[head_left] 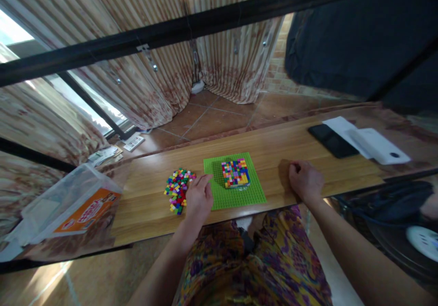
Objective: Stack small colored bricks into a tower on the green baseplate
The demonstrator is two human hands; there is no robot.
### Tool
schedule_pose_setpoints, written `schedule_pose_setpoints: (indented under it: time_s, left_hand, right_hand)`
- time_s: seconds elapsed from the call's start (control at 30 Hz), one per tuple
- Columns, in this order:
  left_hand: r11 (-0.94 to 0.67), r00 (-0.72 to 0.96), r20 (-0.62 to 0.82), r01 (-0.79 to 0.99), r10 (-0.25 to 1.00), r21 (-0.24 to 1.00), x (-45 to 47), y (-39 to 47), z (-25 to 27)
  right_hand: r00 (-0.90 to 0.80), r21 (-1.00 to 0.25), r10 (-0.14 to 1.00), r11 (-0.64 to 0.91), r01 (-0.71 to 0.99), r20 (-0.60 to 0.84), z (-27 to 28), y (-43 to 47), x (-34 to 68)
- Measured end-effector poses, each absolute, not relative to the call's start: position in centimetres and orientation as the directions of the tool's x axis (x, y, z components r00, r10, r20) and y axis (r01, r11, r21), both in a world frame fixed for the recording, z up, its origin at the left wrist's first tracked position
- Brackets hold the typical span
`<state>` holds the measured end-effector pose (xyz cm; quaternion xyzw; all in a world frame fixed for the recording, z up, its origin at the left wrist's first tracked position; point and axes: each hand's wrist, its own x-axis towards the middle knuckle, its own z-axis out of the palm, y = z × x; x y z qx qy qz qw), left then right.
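My left hand (200, 197) hovers between a pile of small coloured building bricks (178, 187) and the left edge of a green studded baseplate (253, 194). Its index finger stretches toward the plate, the thumb lies a little apart below it, and I see no brick between them. On the plate stands a square block of many-coloured bricks (235, 173), its top a mix of colours with yellow and blue at the near right corner. My right hand (306, 179) rests curled in a loose fist on the wooden tabletop, right of the plate, with nothing visible in it.
A black phone (332, 140) and white papers or boxes (367, 142) lie at the tabletop's (147, 219) right end. Beyond its left end stands a clear plastic box (73, 201) with an orange label. A dark metal bar (164, 30) crosses ahead, before striped curtains (226, 59).
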<state>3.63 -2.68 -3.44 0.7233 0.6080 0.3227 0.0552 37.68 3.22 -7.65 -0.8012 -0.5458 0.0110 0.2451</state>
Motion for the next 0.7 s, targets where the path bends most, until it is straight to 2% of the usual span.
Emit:
schedule_pose_setpoints:
  time_s: [0.13,0.3,0.5,0.7]
  left_hand:
    - [-0.142,-0.022,0.32,0.866,0.947,0.48,-0.2,-3.9,-3.5]
    - [-0.062,-0.036,0.193,0.874,0.981,0.482,-0.8,-4.8,-3.6]
    - [-0.035,-0.03,0.176,0.934,0.984,0.355,1.1,-3.7,-4.1]
    - [0.028,-0.049,0.083,0.971,0.995,0.237,1.8,-2.4,-3.8]
  right_hand:
    - [0.404,-0.392,0.879,-0.289,0.873,0.252,-7.9,3.3,38.0]
    - [0.397,-0.392,0.879,-0.279,0.877,0.264,-8.2,3.3,38.2]
    - [0.39,-0.387,0.872,-0.264,0.883,0.296,-8.3,3.3,38.3]
    - [0.389,-0.371,0.877,-0.274,0.887,0.283,-8.2,3.3,38.3]
